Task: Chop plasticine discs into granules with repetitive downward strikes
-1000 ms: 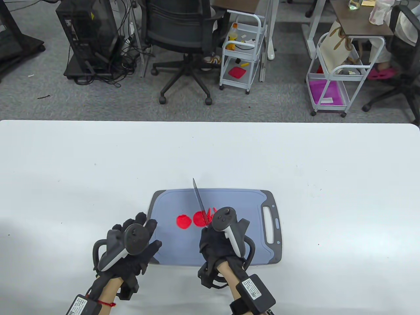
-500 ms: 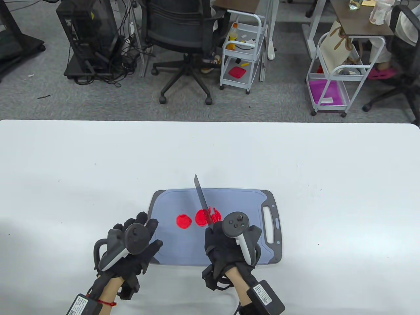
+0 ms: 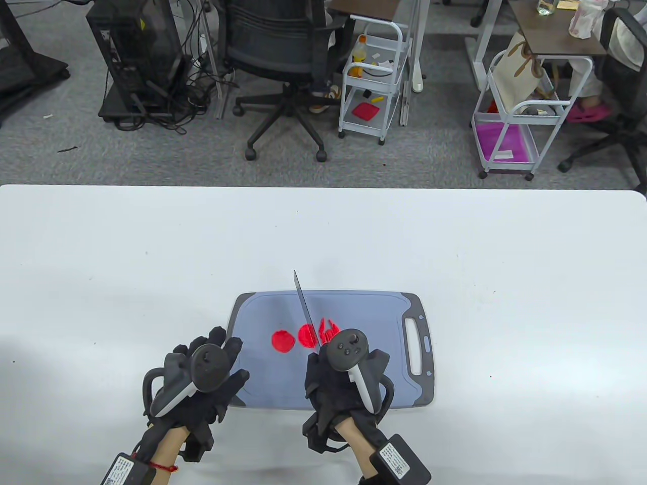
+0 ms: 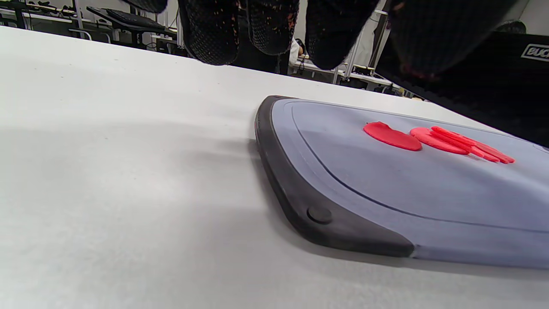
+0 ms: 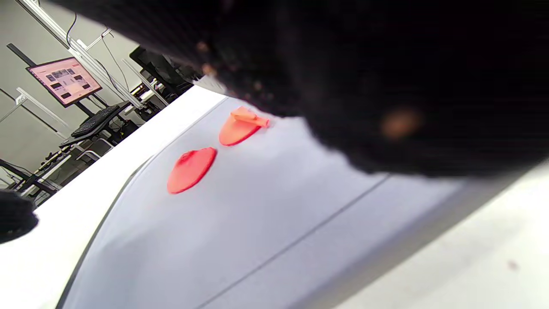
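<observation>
A grey-blue cutting board [image 3: 364, 313] lies on the white table. On it are a whole red plasticine disc [image 3: 283, 341], a second disc [image 3: 306, 335] partly cut, and several red strips [image 3: 328, 331] to its right. My right hand [image 3: 333, 376] grips a knife; its blade [image 3: 304, 308] points away over the second disc. My left hand [image 3: 212, 374] rests flat on the board's left front corner, fingers spread. In the left wrist view the board [image 4: 343, 189], the discs [image 4: 392, 136] and the strips [image 4: 472, 146] show. In the right wrist view both discs [image 5: 191, 169] show; the knife is hidden.
The board has a dark rim and a handle slot [image 3: 415, 346] at its right end. Beyond the table's far edge stand an office chair [image 3: 283, 55] and two white carts [image 3: 371, 76].
The right hand with the knife swung right and down onto the cut disc, then came back left with the blade raised. The left hand has not moved.
</observation>
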